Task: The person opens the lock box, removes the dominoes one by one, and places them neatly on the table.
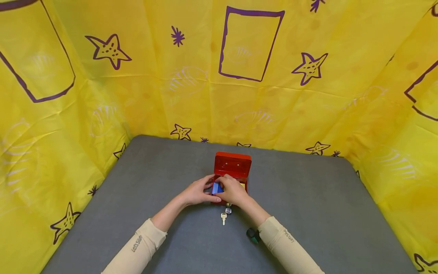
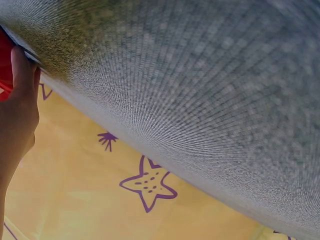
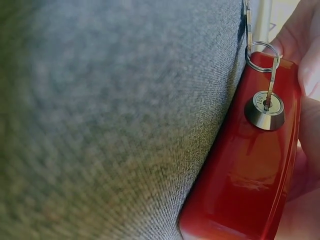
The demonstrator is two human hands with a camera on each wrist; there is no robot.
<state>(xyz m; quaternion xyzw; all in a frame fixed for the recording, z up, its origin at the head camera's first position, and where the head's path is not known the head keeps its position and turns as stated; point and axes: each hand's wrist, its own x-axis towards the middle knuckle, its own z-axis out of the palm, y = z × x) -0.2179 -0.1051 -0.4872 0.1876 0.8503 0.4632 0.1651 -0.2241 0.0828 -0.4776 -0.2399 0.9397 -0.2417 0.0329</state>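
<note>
Left hand [image 1: 198, 193] grips the left end of the red box [image 3: 235, 195], presumably steadying it. Right hand [image 1: 234, 191], just beside, pinches a blue item [image 1: 215, 188] inside, between both hands. Lid [image 1: 232, 161] raised beyond the fingers, probably for access; keys [image 1: 224, 218] below them.

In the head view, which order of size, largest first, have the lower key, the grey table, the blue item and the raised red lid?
1. Grey table
2. Raised red lid
3. Blue item, its visible part only
4. Lower key
</note>
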